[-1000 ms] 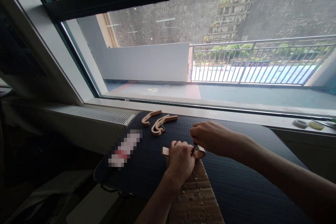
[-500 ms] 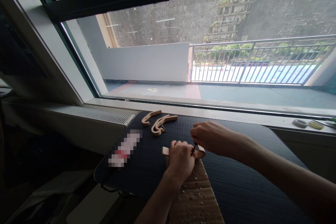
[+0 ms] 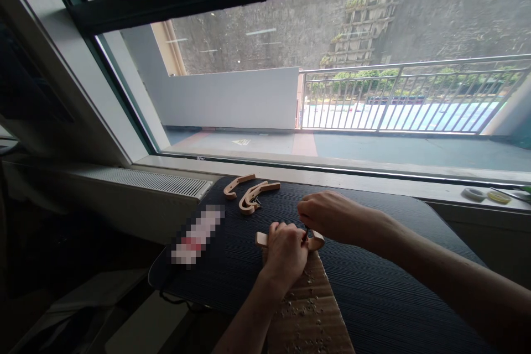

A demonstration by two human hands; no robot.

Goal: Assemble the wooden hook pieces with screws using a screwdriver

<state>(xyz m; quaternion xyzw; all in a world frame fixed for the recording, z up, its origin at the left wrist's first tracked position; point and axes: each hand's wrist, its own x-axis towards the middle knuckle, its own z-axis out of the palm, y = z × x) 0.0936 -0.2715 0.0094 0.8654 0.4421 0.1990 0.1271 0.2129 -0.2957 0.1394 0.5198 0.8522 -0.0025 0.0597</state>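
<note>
My left hand (image 3: 285,252) is closed over a pale curved wooden piece (image 3: 317,241), pinning it to the top end of a cardboard sheet (image 3: 309,310) strewn with wood shavings. Just to its right, my right hand (image 3: 329,217) is closed on a thin dark tool (image 3: 305,234) whose tip meets the wood between the two hands. Only the ends of the wooden piece stick out from under my left hand. Everything rests on a dark ribbed table (image 3: 381,293) below a large window.
Several more curved wooden pieces (image 3: 250,193) lie at the table's far left edge. A blurred-out label (image 3: 197,234) sits on the left of the table. Rolls of tape (image 3: 487,196) rest on the window sill at right. A radiator grille (image 3: 149,179) runs along the left.
My right hand has shifted slightly to the left and up, its tool still at the wood. My left hand and the wooden piece have stayed put.
</note>
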